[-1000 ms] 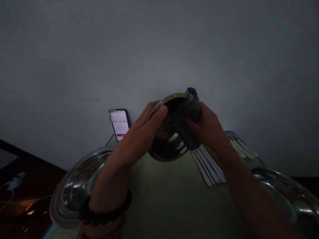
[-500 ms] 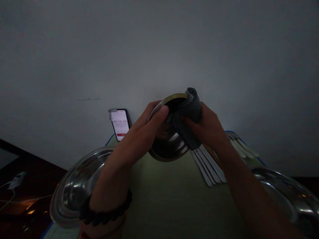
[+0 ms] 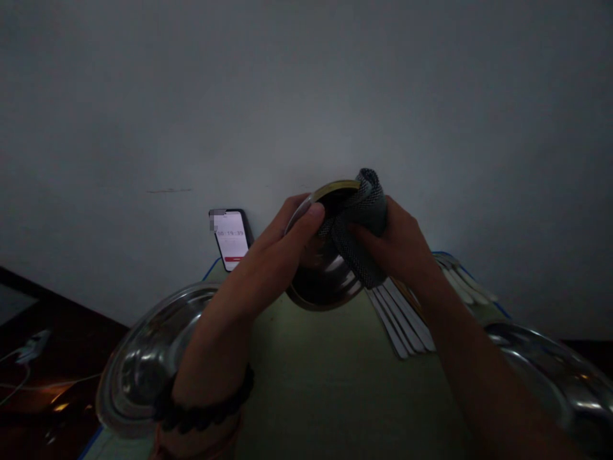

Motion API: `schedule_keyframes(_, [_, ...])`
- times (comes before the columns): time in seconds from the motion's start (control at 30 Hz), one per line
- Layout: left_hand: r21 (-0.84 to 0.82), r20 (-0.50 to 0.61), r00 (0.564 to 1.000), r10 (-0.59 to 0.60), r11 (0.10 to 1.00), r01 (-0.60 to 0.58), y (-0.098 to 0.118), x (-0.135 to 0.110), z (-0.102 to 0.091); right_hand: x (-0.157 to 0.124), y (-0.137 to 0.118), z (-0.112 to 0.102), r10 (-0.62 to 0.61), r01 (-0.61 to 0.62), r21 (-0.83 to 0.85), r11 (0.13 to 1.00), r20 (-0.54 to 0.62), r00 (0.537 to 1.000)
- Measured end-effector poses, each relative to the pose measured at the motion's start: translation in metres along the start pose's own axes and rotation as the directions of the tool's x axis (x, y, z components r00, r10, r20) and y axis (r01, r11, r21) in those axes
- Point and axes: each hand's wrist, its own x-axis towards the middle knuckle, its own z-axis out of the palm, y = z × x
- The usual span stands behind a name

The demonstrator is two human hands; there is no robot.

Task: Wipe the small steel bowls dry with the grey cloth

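Observation:
A shiny metal bowl (image 3: 330,281) is held up over the table, tilted so that its inside faces me. My left hand (image 3: 282,249) grips its left rim, thumb over the inner edge and fingers hidden behind. In my right hand (image 3: 400,239) is a folded dark grey woven cloth (image 3: 366,236), pressed over the bowl's right rim and reaching into its inside. The right fingers are mostly covered by the cloth.
On the green table (image 3: 316,377), several metal-handled utensils (image 3: 400,322) and pale-handled ones (image 3: 462,281) lie to the right. Large metal basins stand at left (image 3: 148,358) and right (image 3: 541,364). A phone (image 3: 232,239) showing a timer leans on the wall (image 3: 306,96).

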Motion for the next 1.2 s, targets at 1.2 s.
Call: schedule_keyframes(1.2, [0.014, 0.003, 1.0, -0.03, 0.999, 0.03, 0.0018, -0.0007, -0.0008, 0.0007, -0.0002, 0.0006, 0.017, -0.017, -0.033, 0.999, -0.006, 1.0])
